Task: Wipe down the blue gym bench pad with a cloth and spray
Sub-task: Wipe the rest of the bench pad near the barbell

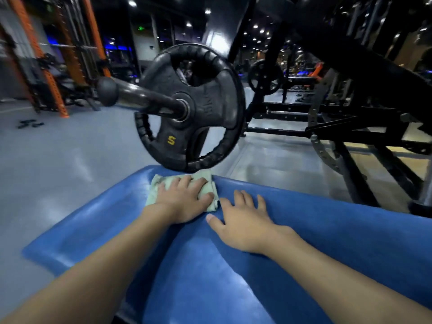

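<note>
The blue bench pad (pixel 315 230) fills the lower half of the head view, glossy and curved. A folded pale green cloth (pixel 155 187) lies near the pad's far edge. My left hand (pixel 184 199) presses flat on the cloth with fingers spread and straight. My right hand (pixel 243 220) rests flat on the bare pad just right of the cloth, fingers extended, its index fingertip close to the cloth's corner. No spray bottle is in view.
A black weight plate (pixel 194 108) marked 5 hangs on a bar sleeve (pixel 131 94) right above the cloth and the pad's far edge. Black machine frame (pixel 350 127) stands at right. Grey floor (pixel 58 160) lies to the left, with orange racks (pixel 53 66) behind.
</note>
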A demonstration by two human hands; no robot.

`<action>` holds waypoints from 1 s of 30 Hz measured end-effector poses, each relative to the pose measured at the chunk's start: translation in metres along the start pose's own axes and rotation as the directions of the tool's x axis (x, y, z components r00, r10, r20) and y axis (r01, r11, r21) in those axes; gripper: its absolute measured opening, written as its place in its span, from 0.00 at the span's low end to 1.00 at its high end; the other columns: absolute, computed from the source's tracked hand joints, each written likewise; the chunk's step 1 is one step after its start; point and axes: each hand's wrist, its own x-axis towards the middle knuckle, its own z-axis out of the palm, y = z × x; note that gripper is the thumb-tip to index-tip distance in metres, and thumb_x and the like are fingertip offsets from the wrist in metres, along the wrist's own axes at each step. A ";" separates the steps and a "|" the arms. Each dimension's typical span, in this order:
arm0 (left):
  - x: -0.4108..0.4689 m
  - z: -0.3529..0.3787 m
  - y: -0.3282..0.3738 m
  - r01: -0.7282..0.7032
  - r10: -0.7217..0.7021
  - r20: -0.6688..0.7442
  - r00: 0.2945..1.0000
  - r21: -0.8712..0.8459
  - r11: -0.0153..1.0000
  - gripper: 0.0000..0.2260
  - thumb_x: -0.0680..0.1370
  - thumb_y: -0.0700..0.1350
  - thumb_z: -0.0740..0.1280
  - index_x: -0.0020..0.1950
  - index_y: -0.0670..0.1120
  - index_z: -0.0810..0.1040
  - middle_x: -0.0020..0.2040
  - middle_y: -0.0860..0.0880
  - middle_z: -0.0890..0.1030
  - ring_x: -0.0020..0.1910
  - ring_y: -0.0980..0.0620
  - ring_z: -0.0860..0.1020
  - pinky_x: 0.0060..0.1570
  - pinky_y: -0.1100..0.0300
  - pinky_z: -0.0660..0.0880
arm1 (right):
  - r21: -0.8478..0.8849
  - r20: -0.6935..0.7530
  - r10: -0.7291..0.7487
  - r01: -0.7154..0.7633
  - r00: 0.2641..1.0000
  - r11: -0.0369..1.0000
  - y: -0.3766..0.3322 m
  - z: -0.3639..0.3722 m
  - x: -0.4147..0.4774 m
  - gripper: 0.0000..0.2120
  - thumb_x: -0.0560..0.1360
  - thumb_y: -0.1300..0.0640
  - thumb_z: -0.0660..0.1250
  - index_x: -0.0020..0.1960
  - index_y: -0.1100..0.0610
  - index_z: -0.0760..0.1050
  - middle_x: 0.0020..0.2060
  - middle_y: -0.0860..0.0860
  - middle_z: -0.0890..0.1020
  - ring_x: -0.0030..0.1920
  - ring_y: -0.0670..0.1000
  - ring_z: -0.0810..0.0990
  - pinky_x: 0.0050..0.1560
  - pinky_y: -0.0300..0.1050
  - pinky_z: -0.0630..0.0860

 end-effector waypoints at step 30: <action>-0.004 -0.021 -0.192 0.332 -0.303 0.159 0.940 -0.214 0.919 0.29 0.68 0.73 0.49 0.64 0.61 0.62 0.62 0.44 0.78 0.57 0.41 0.76 0.62 0.42 0.69 | -0.051 0.047 -0.076 0.079 0.996 0.996 -0.065 0.013 0.046 0.35 0.80 0.34 0.40 0.81 0.50 0.39 0.80 0.57 0.39 0.78 0.55 0.33 0.75 0.62 0.34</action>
